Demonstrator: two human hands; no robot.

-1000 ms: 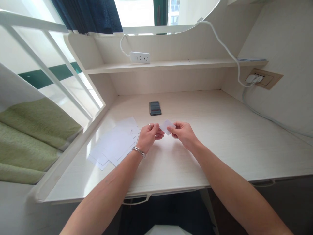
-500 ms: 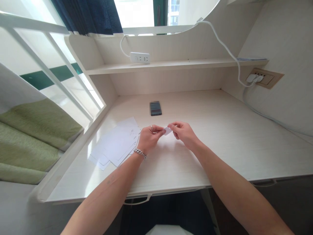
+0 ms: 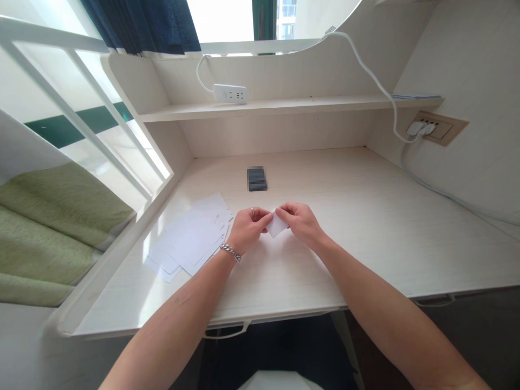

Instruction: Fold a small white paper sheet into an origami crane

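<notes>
Left hand: the left hand hovers over the desk a little left of its middle, fingers curled, pinching the left edge of a small white paper; a ring sits on one finger and a metal bracelet on the wrist.
Right hand: the right hand faces it, thumb and fingertips closed on the paper's right edge.
Small white paper: held between both hands just above the desk top, tilted, about midway between the front edge and the back edge.
Loose sheets: a fanned pile of white sheets lies flat near the left edge of the desk, just beside the left hand.
Phone: a dark phone lies behind the hands, toward the back edge.
Shelf: a white power strip rests on the shelf above the desk, its cable running to the wall socket at the right.
</notes>
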